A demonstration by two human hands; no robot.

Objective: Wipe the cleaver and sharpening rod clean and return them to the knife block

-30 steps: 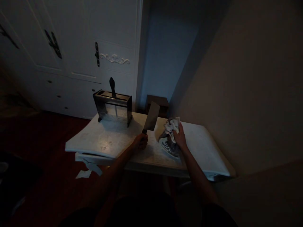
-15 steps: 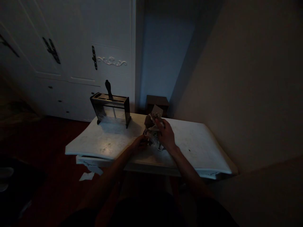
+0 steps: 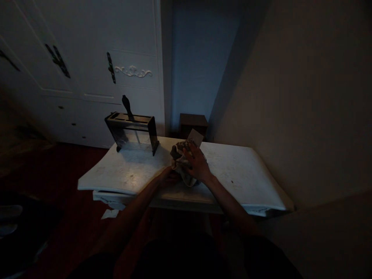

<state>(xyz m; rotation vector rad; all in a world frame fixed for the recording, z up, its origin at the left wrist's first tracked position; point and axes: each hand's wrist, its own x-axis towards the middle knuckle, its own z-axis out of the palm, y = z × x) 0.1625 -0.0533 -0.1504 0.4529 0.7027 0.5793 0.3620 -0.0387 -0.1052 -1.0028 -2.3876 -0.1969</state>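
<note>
My left hand (image 3: 167, 178) is closed round the handle of a cleaver (image 3: 195, 136); only the blade's top corner shows above the cloth. My right hand (image 3: 196, 164) presses a patterned cloth (image 3: 179, 162) against the blade, fingers wrapped over it. Both hands are over the middle of a white table (image 3: 241, 174). The room is dim.
A metal knife rack (image 3: 132, 131) with one dark-handled knife (image 3: 127, 107) stands at the table's back left. White wardrobe doors (image 3: 87, 58) rise behind. A small dark stool (image 3: 193, 122) sits past the table. Paper scraps (image 3: 109, 213) lie on the red floor. A wall stands right.
My right hand lifted the cloth from the table's right part and brought it left onto the cleaver blade, which it now covers. My left hand kept its grip on the handle.
</note>
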